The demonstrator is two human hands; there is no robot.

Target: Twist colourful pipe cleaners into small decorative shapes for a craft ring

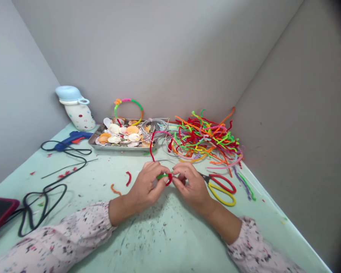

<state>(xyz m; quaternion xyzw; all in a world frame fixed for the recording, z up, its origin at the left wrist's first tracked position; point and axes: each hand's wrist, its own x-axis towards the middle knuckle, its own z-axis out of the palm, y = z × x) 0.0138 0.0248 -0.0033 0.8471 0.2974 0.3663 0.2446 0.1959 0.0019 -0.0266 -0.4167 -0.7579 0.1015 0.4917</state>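
Observation:
My left hand [147, 182], fingers closed in a pinch, grips a green pipe cleaner wound with a red pipe cleaner [169, 179]. From the other side my right hand [191, 185] pinches at the red part, thumb and forefinger together. Behind the left hand a red and pink fuzzy strand [151, 146] arches upward; whether it joins the held piece is hidden by the fingers. Partly behind the right hand lie scissors [221, 193] with one red and one yellow handle loop. Short cut bits, one red [128, 178] and one orange [115, 189], lie left of my hands.
A metal tray [122, 148] holds shells, with a multicoloured pipe-cleaner ring [142, 106] standing on it. Coiled grey wire [156, 127] and a tangled pipe-cleaner pile [207, 136] are right of it. At left are a bottle [79, 115], a blue glue gun [66, 143], black cord [45, 193] and a red-edged device [2, 212].

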